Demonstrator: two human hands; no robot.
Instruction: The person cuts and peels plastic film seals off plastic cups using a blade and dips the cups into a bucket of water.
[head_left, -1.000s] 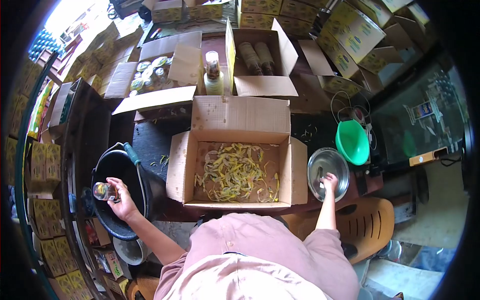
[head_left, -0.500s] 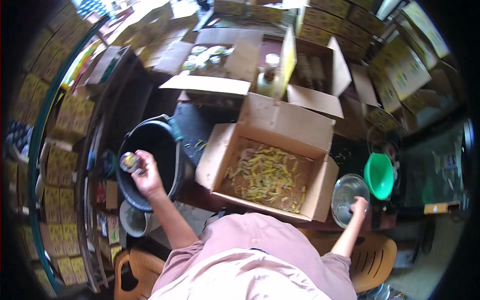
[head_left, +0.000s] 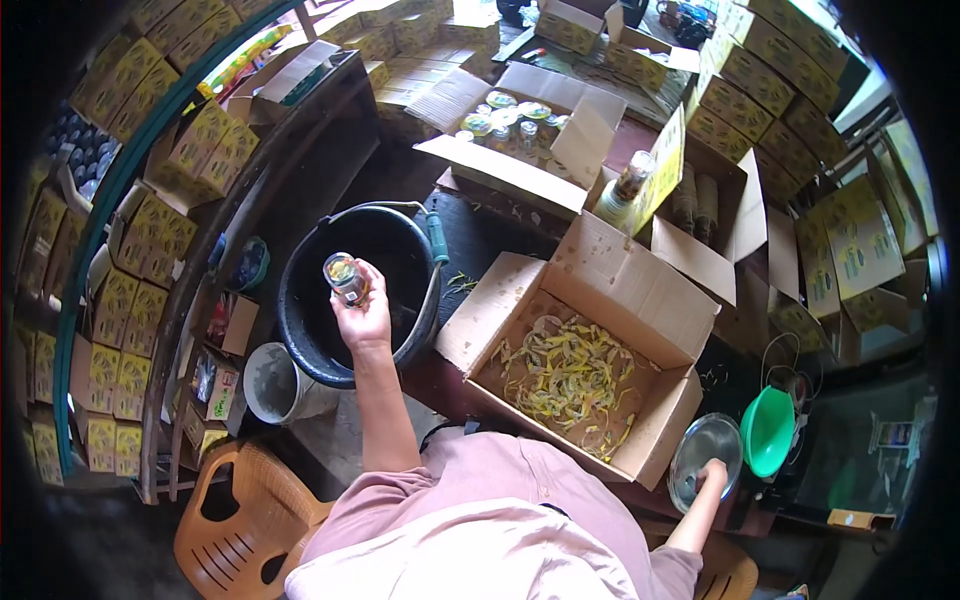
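My left hand (head_left: 364, 312) is wrapped round a small glass jar (head_left: 345, 277) with colourful contents, held over the mouth of a black bucket (head_left: 298, 345). My right hand (head_left: 711, 473) reaches into a round metal bowl (head_left: 697, 440) at the right; its fingers are bunched, and what they hold, if anything, is hidden. Between the hands stands an open cardboard box (head_left: 655, 333) with many yellowish strips (head_left: 570, 375) scattered over its bottom.
Beside the metal bowl sits a green bowl (head_left: 768, 432). Behind are a carton of jars (head_left: 515, 80), a bottle (head_left: 632, 178) and a carton with stacked cylinders (head_left: 737, 225). A pale bucket (head_left: 272, 385) and an orange chair (head_left: 245, 520) are at the left.
The view has turned, so the table and boxes appear shifted and tilted. My left hand still holds the jar over the bucket, its open top now facing the camera more. My right hand stays in the metal bowl.
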